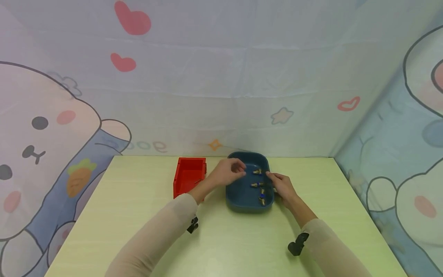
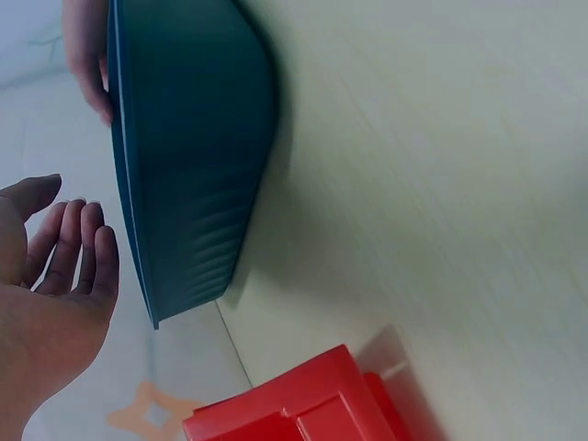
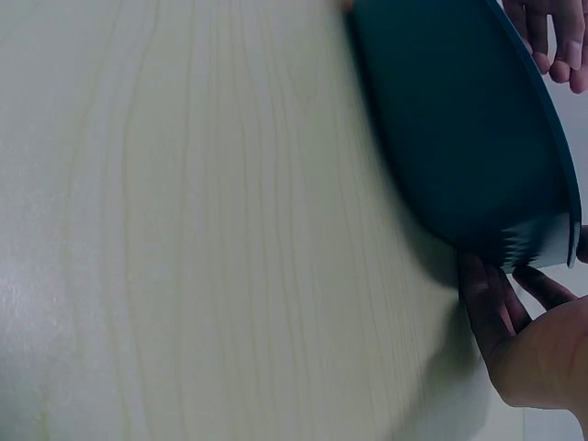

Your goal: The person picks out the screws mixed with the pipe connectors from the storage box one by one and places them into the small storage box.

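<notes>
A dark blue plastic basin (image 1: 249, 209) stands at the table's back edge. Several small brass fittings with blue parts (image 1: 257, 185) lie inside it, mostly toward its right side. My right hand (image 1: 283, 187) holds the basin's right side; in the right wrist view its fingers (image 3: 487, 299) lie against the outer wall, low down, with the thumb up by the rim. Over the basin's left rim hovers my left hand (image 1: 228, 172), fingers loosely bent. The left wrist view shows nothing between its thumb and fingers, and a gap from the basin wall.
Left of the basin sits a red plastic bin (image 1: 177, 181), partly hidden by my left forearm. Light wood-grain tabletop (image 1: 242, 246) extends in front of both containers. A printed cloth (image 1: 207, 77) hangs right behind the table and along its sides.
</notes>
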`<state>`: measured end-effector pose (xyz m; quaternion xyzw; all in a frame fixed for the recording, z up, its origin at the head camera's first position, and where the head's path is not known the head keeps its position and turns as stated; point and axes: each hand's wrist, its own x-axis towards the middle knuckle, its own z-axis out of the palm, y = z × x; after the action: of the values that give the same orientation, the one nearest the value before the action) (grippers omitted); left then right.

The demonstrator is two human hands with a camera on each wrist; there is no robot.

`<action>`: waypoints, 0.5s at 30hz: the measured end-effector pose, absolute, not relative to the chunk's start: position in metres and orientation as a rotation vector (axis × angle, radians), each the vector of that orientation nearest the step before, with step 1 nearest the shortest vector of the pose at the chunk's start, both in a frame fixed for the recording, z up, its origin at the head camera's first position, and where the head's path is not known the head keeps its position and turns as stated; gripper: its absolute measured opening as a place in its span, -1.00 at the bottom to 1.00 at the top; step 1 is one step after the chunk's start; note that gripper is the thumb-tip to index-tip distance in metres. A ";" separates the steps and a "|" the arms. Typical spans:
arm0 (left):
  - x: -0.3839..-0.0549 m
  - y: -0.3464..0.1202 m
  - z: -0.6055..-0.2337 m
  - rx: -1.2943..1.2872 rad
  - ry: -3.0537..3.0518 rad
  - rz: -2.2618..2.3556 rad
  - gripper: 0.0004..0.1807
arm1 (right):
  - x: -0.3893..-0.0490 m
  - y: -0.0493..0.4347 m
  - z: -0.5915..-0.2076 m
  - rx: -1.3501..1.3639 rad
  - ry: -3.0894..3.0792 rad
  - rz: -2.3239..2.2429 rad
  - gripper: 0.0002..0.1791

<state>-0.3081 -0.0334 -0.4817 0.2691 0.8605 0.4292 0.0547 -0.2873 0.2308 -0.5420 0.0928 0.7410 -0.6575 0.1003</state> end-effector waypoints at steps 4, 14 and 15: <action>-0.307 -0.028 -0.486 0.830 2.624 1.264 -0.78 | -0.287 0.231 -0.542 0.273 2.184 -1.946 -0.31; -0.300 -0.016 -0.493 0.814 2.617 1.225 -0.76 | -0.287 0.231 -0.541 0.276 2.187 -1.941 -0.31; -0.300 -0.015 -0.493 0.815 2.615 1.221 -0.75 | -0.287 0.231 -0.541 0.274 2.189 -1.939 -0.31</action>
<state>-0.2997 -0.0152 -0.4934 0.2712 0.8697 0.4061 0.0715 -0.2866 0.2306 -0.5413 0.0930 0.7414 -0.6568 0.1019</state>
